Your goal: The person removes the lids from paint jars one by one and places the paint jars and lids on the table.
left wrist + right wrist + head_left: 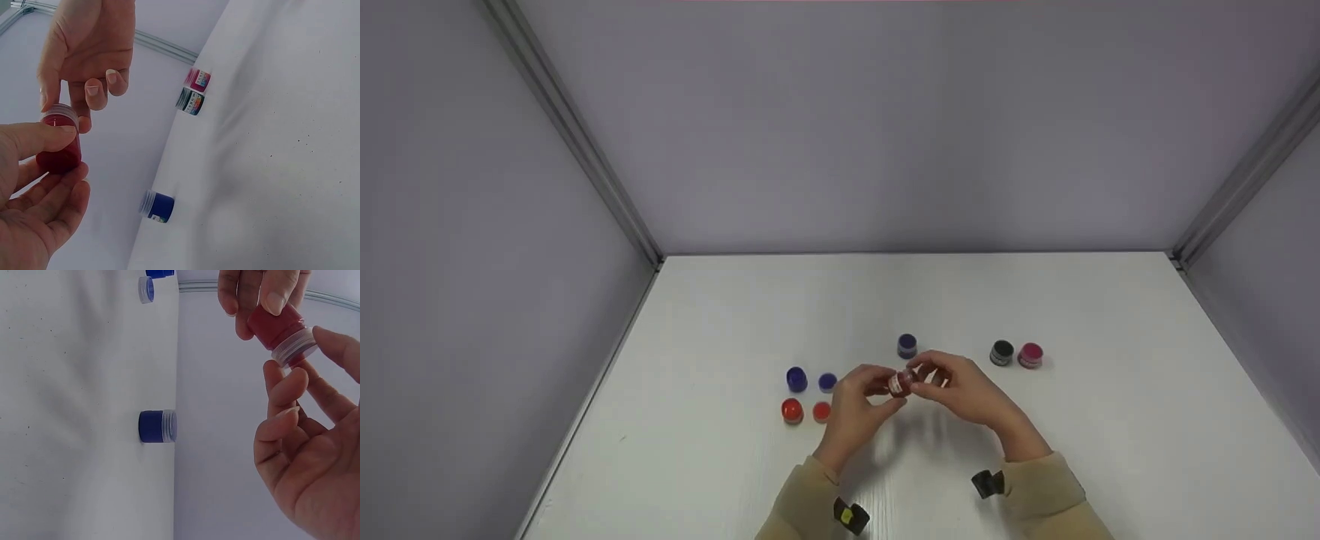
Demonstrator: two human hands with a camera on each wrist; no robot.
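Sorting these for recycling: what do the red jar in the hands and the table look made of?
Red jar: probably clear glossy plastic, red paint showing through; its threaded neck is see-through. Table: matte white surface, faint streaks and specks; the material is unclear.
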